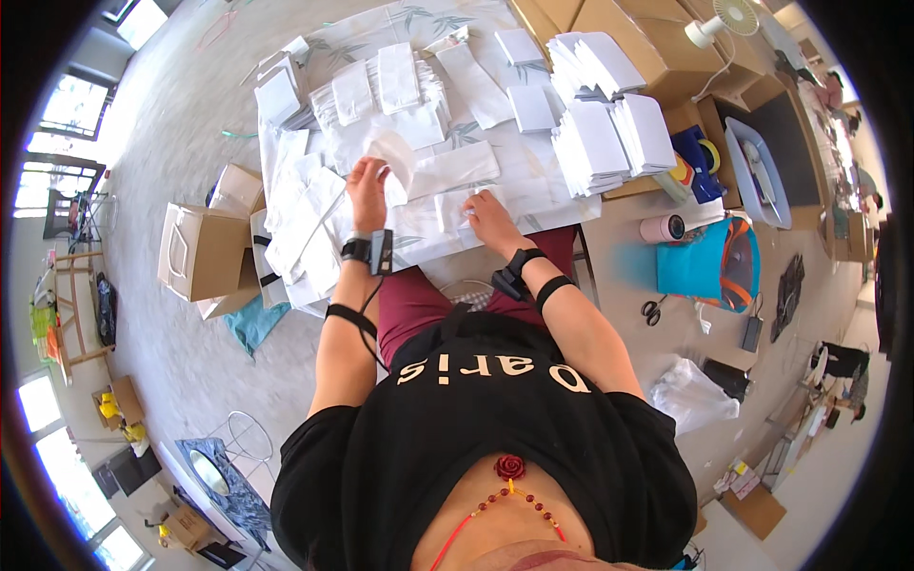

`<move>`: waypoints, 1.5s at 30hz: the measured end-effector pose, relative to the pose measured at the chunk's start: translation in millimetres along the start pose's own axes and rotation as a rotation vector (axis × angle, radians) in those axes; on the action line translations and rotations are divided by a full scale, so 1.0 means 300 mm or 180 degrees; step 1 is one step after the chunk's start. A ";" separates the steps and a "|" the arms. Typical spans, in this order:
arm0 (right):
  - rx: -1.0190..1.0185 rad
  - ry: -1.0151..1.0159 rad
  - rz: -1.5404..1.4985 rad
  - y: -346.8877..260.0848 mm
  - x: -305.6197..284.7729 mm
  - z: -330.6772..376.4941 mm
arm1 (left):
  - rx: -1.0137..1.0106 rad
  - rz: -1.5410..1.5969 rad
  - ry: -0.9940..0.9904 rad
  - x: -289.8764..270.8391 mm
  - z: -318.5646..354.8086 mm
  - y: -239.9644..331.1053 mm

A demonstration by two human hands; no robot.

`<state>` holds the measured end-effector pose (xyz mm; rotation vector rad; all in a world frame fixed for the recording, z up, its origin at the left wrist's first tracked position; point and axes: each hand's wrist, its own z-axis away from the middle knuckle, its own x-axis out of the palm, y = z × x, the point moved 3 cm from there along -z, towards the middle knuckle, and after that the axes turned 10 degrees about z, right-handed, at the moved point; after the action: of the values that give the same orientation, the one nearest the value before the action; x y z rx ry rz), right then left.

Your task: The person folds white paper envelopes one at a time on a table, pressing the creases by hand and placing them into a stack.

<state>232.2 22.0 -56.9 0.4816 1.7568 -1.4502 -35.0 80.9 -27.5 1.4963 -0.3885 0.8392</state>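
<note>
My left hand (366,195) is raised over the front of the table with its fingers closed on a thin white sheet (392,157), which curls up and away from them. Whether it is paper or cloth I cannot tell. Near the table's front edge, the bent fingers of my right hand (492,221) press together on a small flat white piece (449,211). Just beyond it lies a longer white strip (457,168). Loose white pieces (303,214) overlap in a heap left of my left hand, and a spread stack of white pieces (390,90) lies farther back.
Stacks of folded white packets (595,147) stand at the table's right, beside cardboard boxes (628,38) and a small fan (709,33). A blue bag (690,266), a pink cup (662,228) and scissors (653,310) are to the right. Another cardboard box (202,252) stands left.
</note>
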 end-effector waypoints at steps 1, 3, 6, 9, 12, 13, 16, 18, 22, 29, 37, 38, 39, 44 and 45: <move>0.0006 -0.0013 -0.0013 -0.003 -0.003 0.000 | 0.0170 0.0018 0.0021 -0.006 0.014 0.061; -0.0033 0.0045 0.0022 0.006 -0.003 0.003 | 0.0504 -0.0185 0.0041 0.032 0.058 0.182; -0.0177 0.0236 0.0065 0.022 0.011 0.002 | 0.0793 -0.0929 -0.0174 0.074 0.114 0.301; -0.0256 0.0374 -0.0234 -0.081 -0.059 -0.022 | 0.0685 -0.1287 -0.0340 0.119 0.183 0.320; -0.0250 0.0550 -0.0802 -0.273 -0.145 -0.061 | 0.0525 -0.1723 -0.0499 0.112 0.221 0.225; -0.0301 0.0647 -0.1008 -0.318 -0.157 -0.074 | 0.0446 -0.1749 -0.0488 0.098 0.227 0.173; -0.0183 0.0677 -0.1484 -0.344 -0.125 -0.092 | 0.0312 -0.1930 -0.0448 0.071 0.252 0.034; -0.0041 0.0613 -0.1544 -0.333 -0.097 -0.091 | 0.0231 -0.1865 -0.0545 0.067 0.275 -0.026; 0.0115 0.0678 -0.1433 -0.326 -0.067 -0.068 | -0.0042 -0.1584 -0.0626 0.057 0.304 -0.080; 0.0213 0.0794 -0.1288 -0.330 -0.044 -0.049 | -0.0151 -0.1081 -0.0550 0.049 0.350 -0.070; 0.0151 0.0800 -0.1133 -0.341 -0.047 -0.047 | -0.0109 -0.1004 -0.0568 0.059 0.370 -0.049; 0.0155 0.0790 -0.1136 -0.342 -0.047 -0.048 | -0.0102 -0.0994 -0.0552 0.058 0.372 -0.050; 0.0159 0.0781 -0.1138 -0.342 -0.046 -0.048 | -0.0095 -0.0981 -0.0537 0.058 0.372 -0.050; 0.0107 0.0807 -0.1184 -0.347 -0.048 -0.049 | -0.0025 -0.1060 -0.0477 0.062 0.370 -0.045; 0.0094 0.0825 -0.1190 -0.349 -0.050 -0.048 | -0.0013 -0.1051 -0.0462 0.060 0.371 -0.048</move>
<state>161.6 9.7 22.4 0.3827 2.1182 -1.7345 16.5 -19.7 -15.9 1.5690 -0.2396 0.4706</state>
